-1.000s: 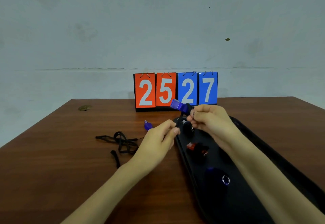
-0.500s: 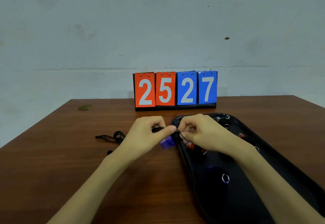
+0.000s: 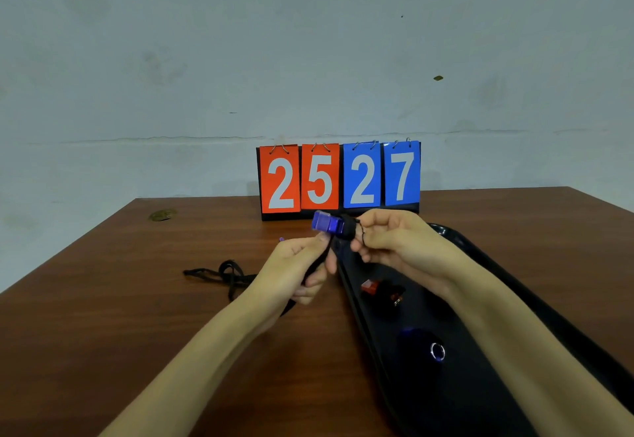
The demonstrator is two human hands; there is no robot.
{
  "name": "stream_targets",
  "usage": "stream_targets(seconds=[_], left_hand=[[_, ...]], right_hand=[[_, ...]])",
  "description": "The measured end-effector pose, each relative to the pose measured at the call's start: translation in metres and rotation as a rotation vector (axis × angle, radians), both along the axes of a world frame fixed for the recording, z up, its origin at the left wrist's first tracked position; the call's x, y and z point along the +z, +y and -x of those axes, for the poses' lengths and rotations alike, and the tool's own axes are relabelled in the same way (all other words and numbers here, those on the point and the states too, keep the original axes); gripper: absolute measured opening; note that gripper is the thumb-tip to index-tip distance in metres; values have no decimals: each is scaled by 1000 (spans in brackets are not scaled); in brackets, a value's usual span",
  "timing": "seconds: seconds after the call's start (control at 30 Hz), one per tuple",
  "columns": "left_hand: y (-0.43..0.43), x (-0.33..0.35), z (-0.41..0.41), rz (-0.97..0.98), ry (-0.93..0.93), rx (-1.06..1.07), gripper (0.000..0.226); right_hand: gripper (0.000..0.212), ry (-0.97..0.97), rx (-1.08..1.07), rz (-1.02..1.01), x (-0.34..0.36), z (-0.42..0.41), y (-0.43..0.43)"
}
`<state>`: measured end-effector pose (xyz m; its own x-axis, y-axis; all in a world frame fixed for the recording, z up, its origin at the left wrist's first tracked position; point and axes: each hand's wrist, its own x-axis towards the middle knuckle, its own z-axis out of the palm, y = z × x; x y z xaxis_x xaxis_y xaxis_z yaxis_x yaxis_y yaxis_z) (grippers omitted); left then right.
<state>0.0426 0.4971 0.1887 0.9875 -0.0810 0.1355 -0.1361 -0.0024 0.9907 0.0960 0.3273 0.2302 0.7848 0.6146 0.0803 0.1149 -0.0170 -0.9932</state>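
One table (image 3: 103, 333): brown wood, set against a pale wall; everything else stands or lies on it.
Tray (image 3: 446, 402): long, black and glossy, on the right half of the table, running from the near right corner toward the number board.
Number board (image 3: 339, 179): upright at the far edge, two red cards reading 2 and 5, two blue cards reading 2 and 7.
Right hand (image 3: 401, 241): raised over the far end of the tray, fingertips curled and pinching the black end of the whistle; a thin black loop shows against one finger.
Left hand (image 3: 291, 265): just left of the tray's edge, fingers closed round the black strap (image 3: 317, 265), thumb tip right under the whistle.
Loose cords (image 3: 226, 273): a black tangle on the wood, left of the left hand.
Whistle (image 3: 329, 223): blue with a black end, held in the air between the two hands, above the left thumb and just left of the right fingertips, low in front of the number board; the strap hangs down from it into the left hand.
Red whistle (image 3: 380, 290): lying in the tray, below the right hand.
Dark blue whistle (image 3: 417, 340): nearer in the tray, hard to make out against the black.
Ring (image 3: 437, 351): small and shiny, at that whistle's right side.
Purple bit (image 3: 281, 239): barely visible on the table behind the left hand; too small to tell what it is.
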Motion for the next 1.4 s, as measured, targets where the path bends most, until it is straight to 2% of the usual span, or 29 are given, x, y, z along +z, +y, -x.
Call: stream_targets(seconds=[0.07, 0.13, 0.27, 0.37, 0.47, 0.57, 0.7, 0.87, 0.97, 1.13, 1.27, 1.4], left_hand=[[-5, -4, -1, -78, -10, 10, 43], [-10, -7, -1, -226, -57, 17, 41], [-16, -17, 5, -652, -247, 112, 36], [-16, -19, 6, -771, -354, 179, 33], [-11, -12, 5, -734, -368, 254, 31], [-4, -6, 4, -669, -381, 334, 32], [4, -1, 0, -624, -375, 375, 31], [8, 10, 3, -308, -211, 271, 38], [5, 11, 6, -29, -49, 125, 39], [-6, 6, 3, 29, -6, 131, 33], [-9, -1, 2, -28, -56, 134, 31], [-13, -8, 0, -258, -113, 176, 29]], right_hand=[[22, 49, -86, -32, -2, -3, 1], [18, 8, -224, 3, -5, -3, 6], [6, -475, -592, 356, -14, -2, 10], [4, -674, -611, 551, -18, -3, 9], [8, -723, -509, 688, -19, -5, 9], [6, -728, -342, 679, -18, -5, 6], [11, -665, -55, 604, -14, 0, 5], [17, -466, 181, 360, -3, 5, 3], [17, -300, 189, 176, 0, 8, 1], [22, -94, 99, 29, -5, 4, 4], [22, -55, -63, -28, -6, 2, 7], [20, -116, -260, 25, -8, -2, 11]])
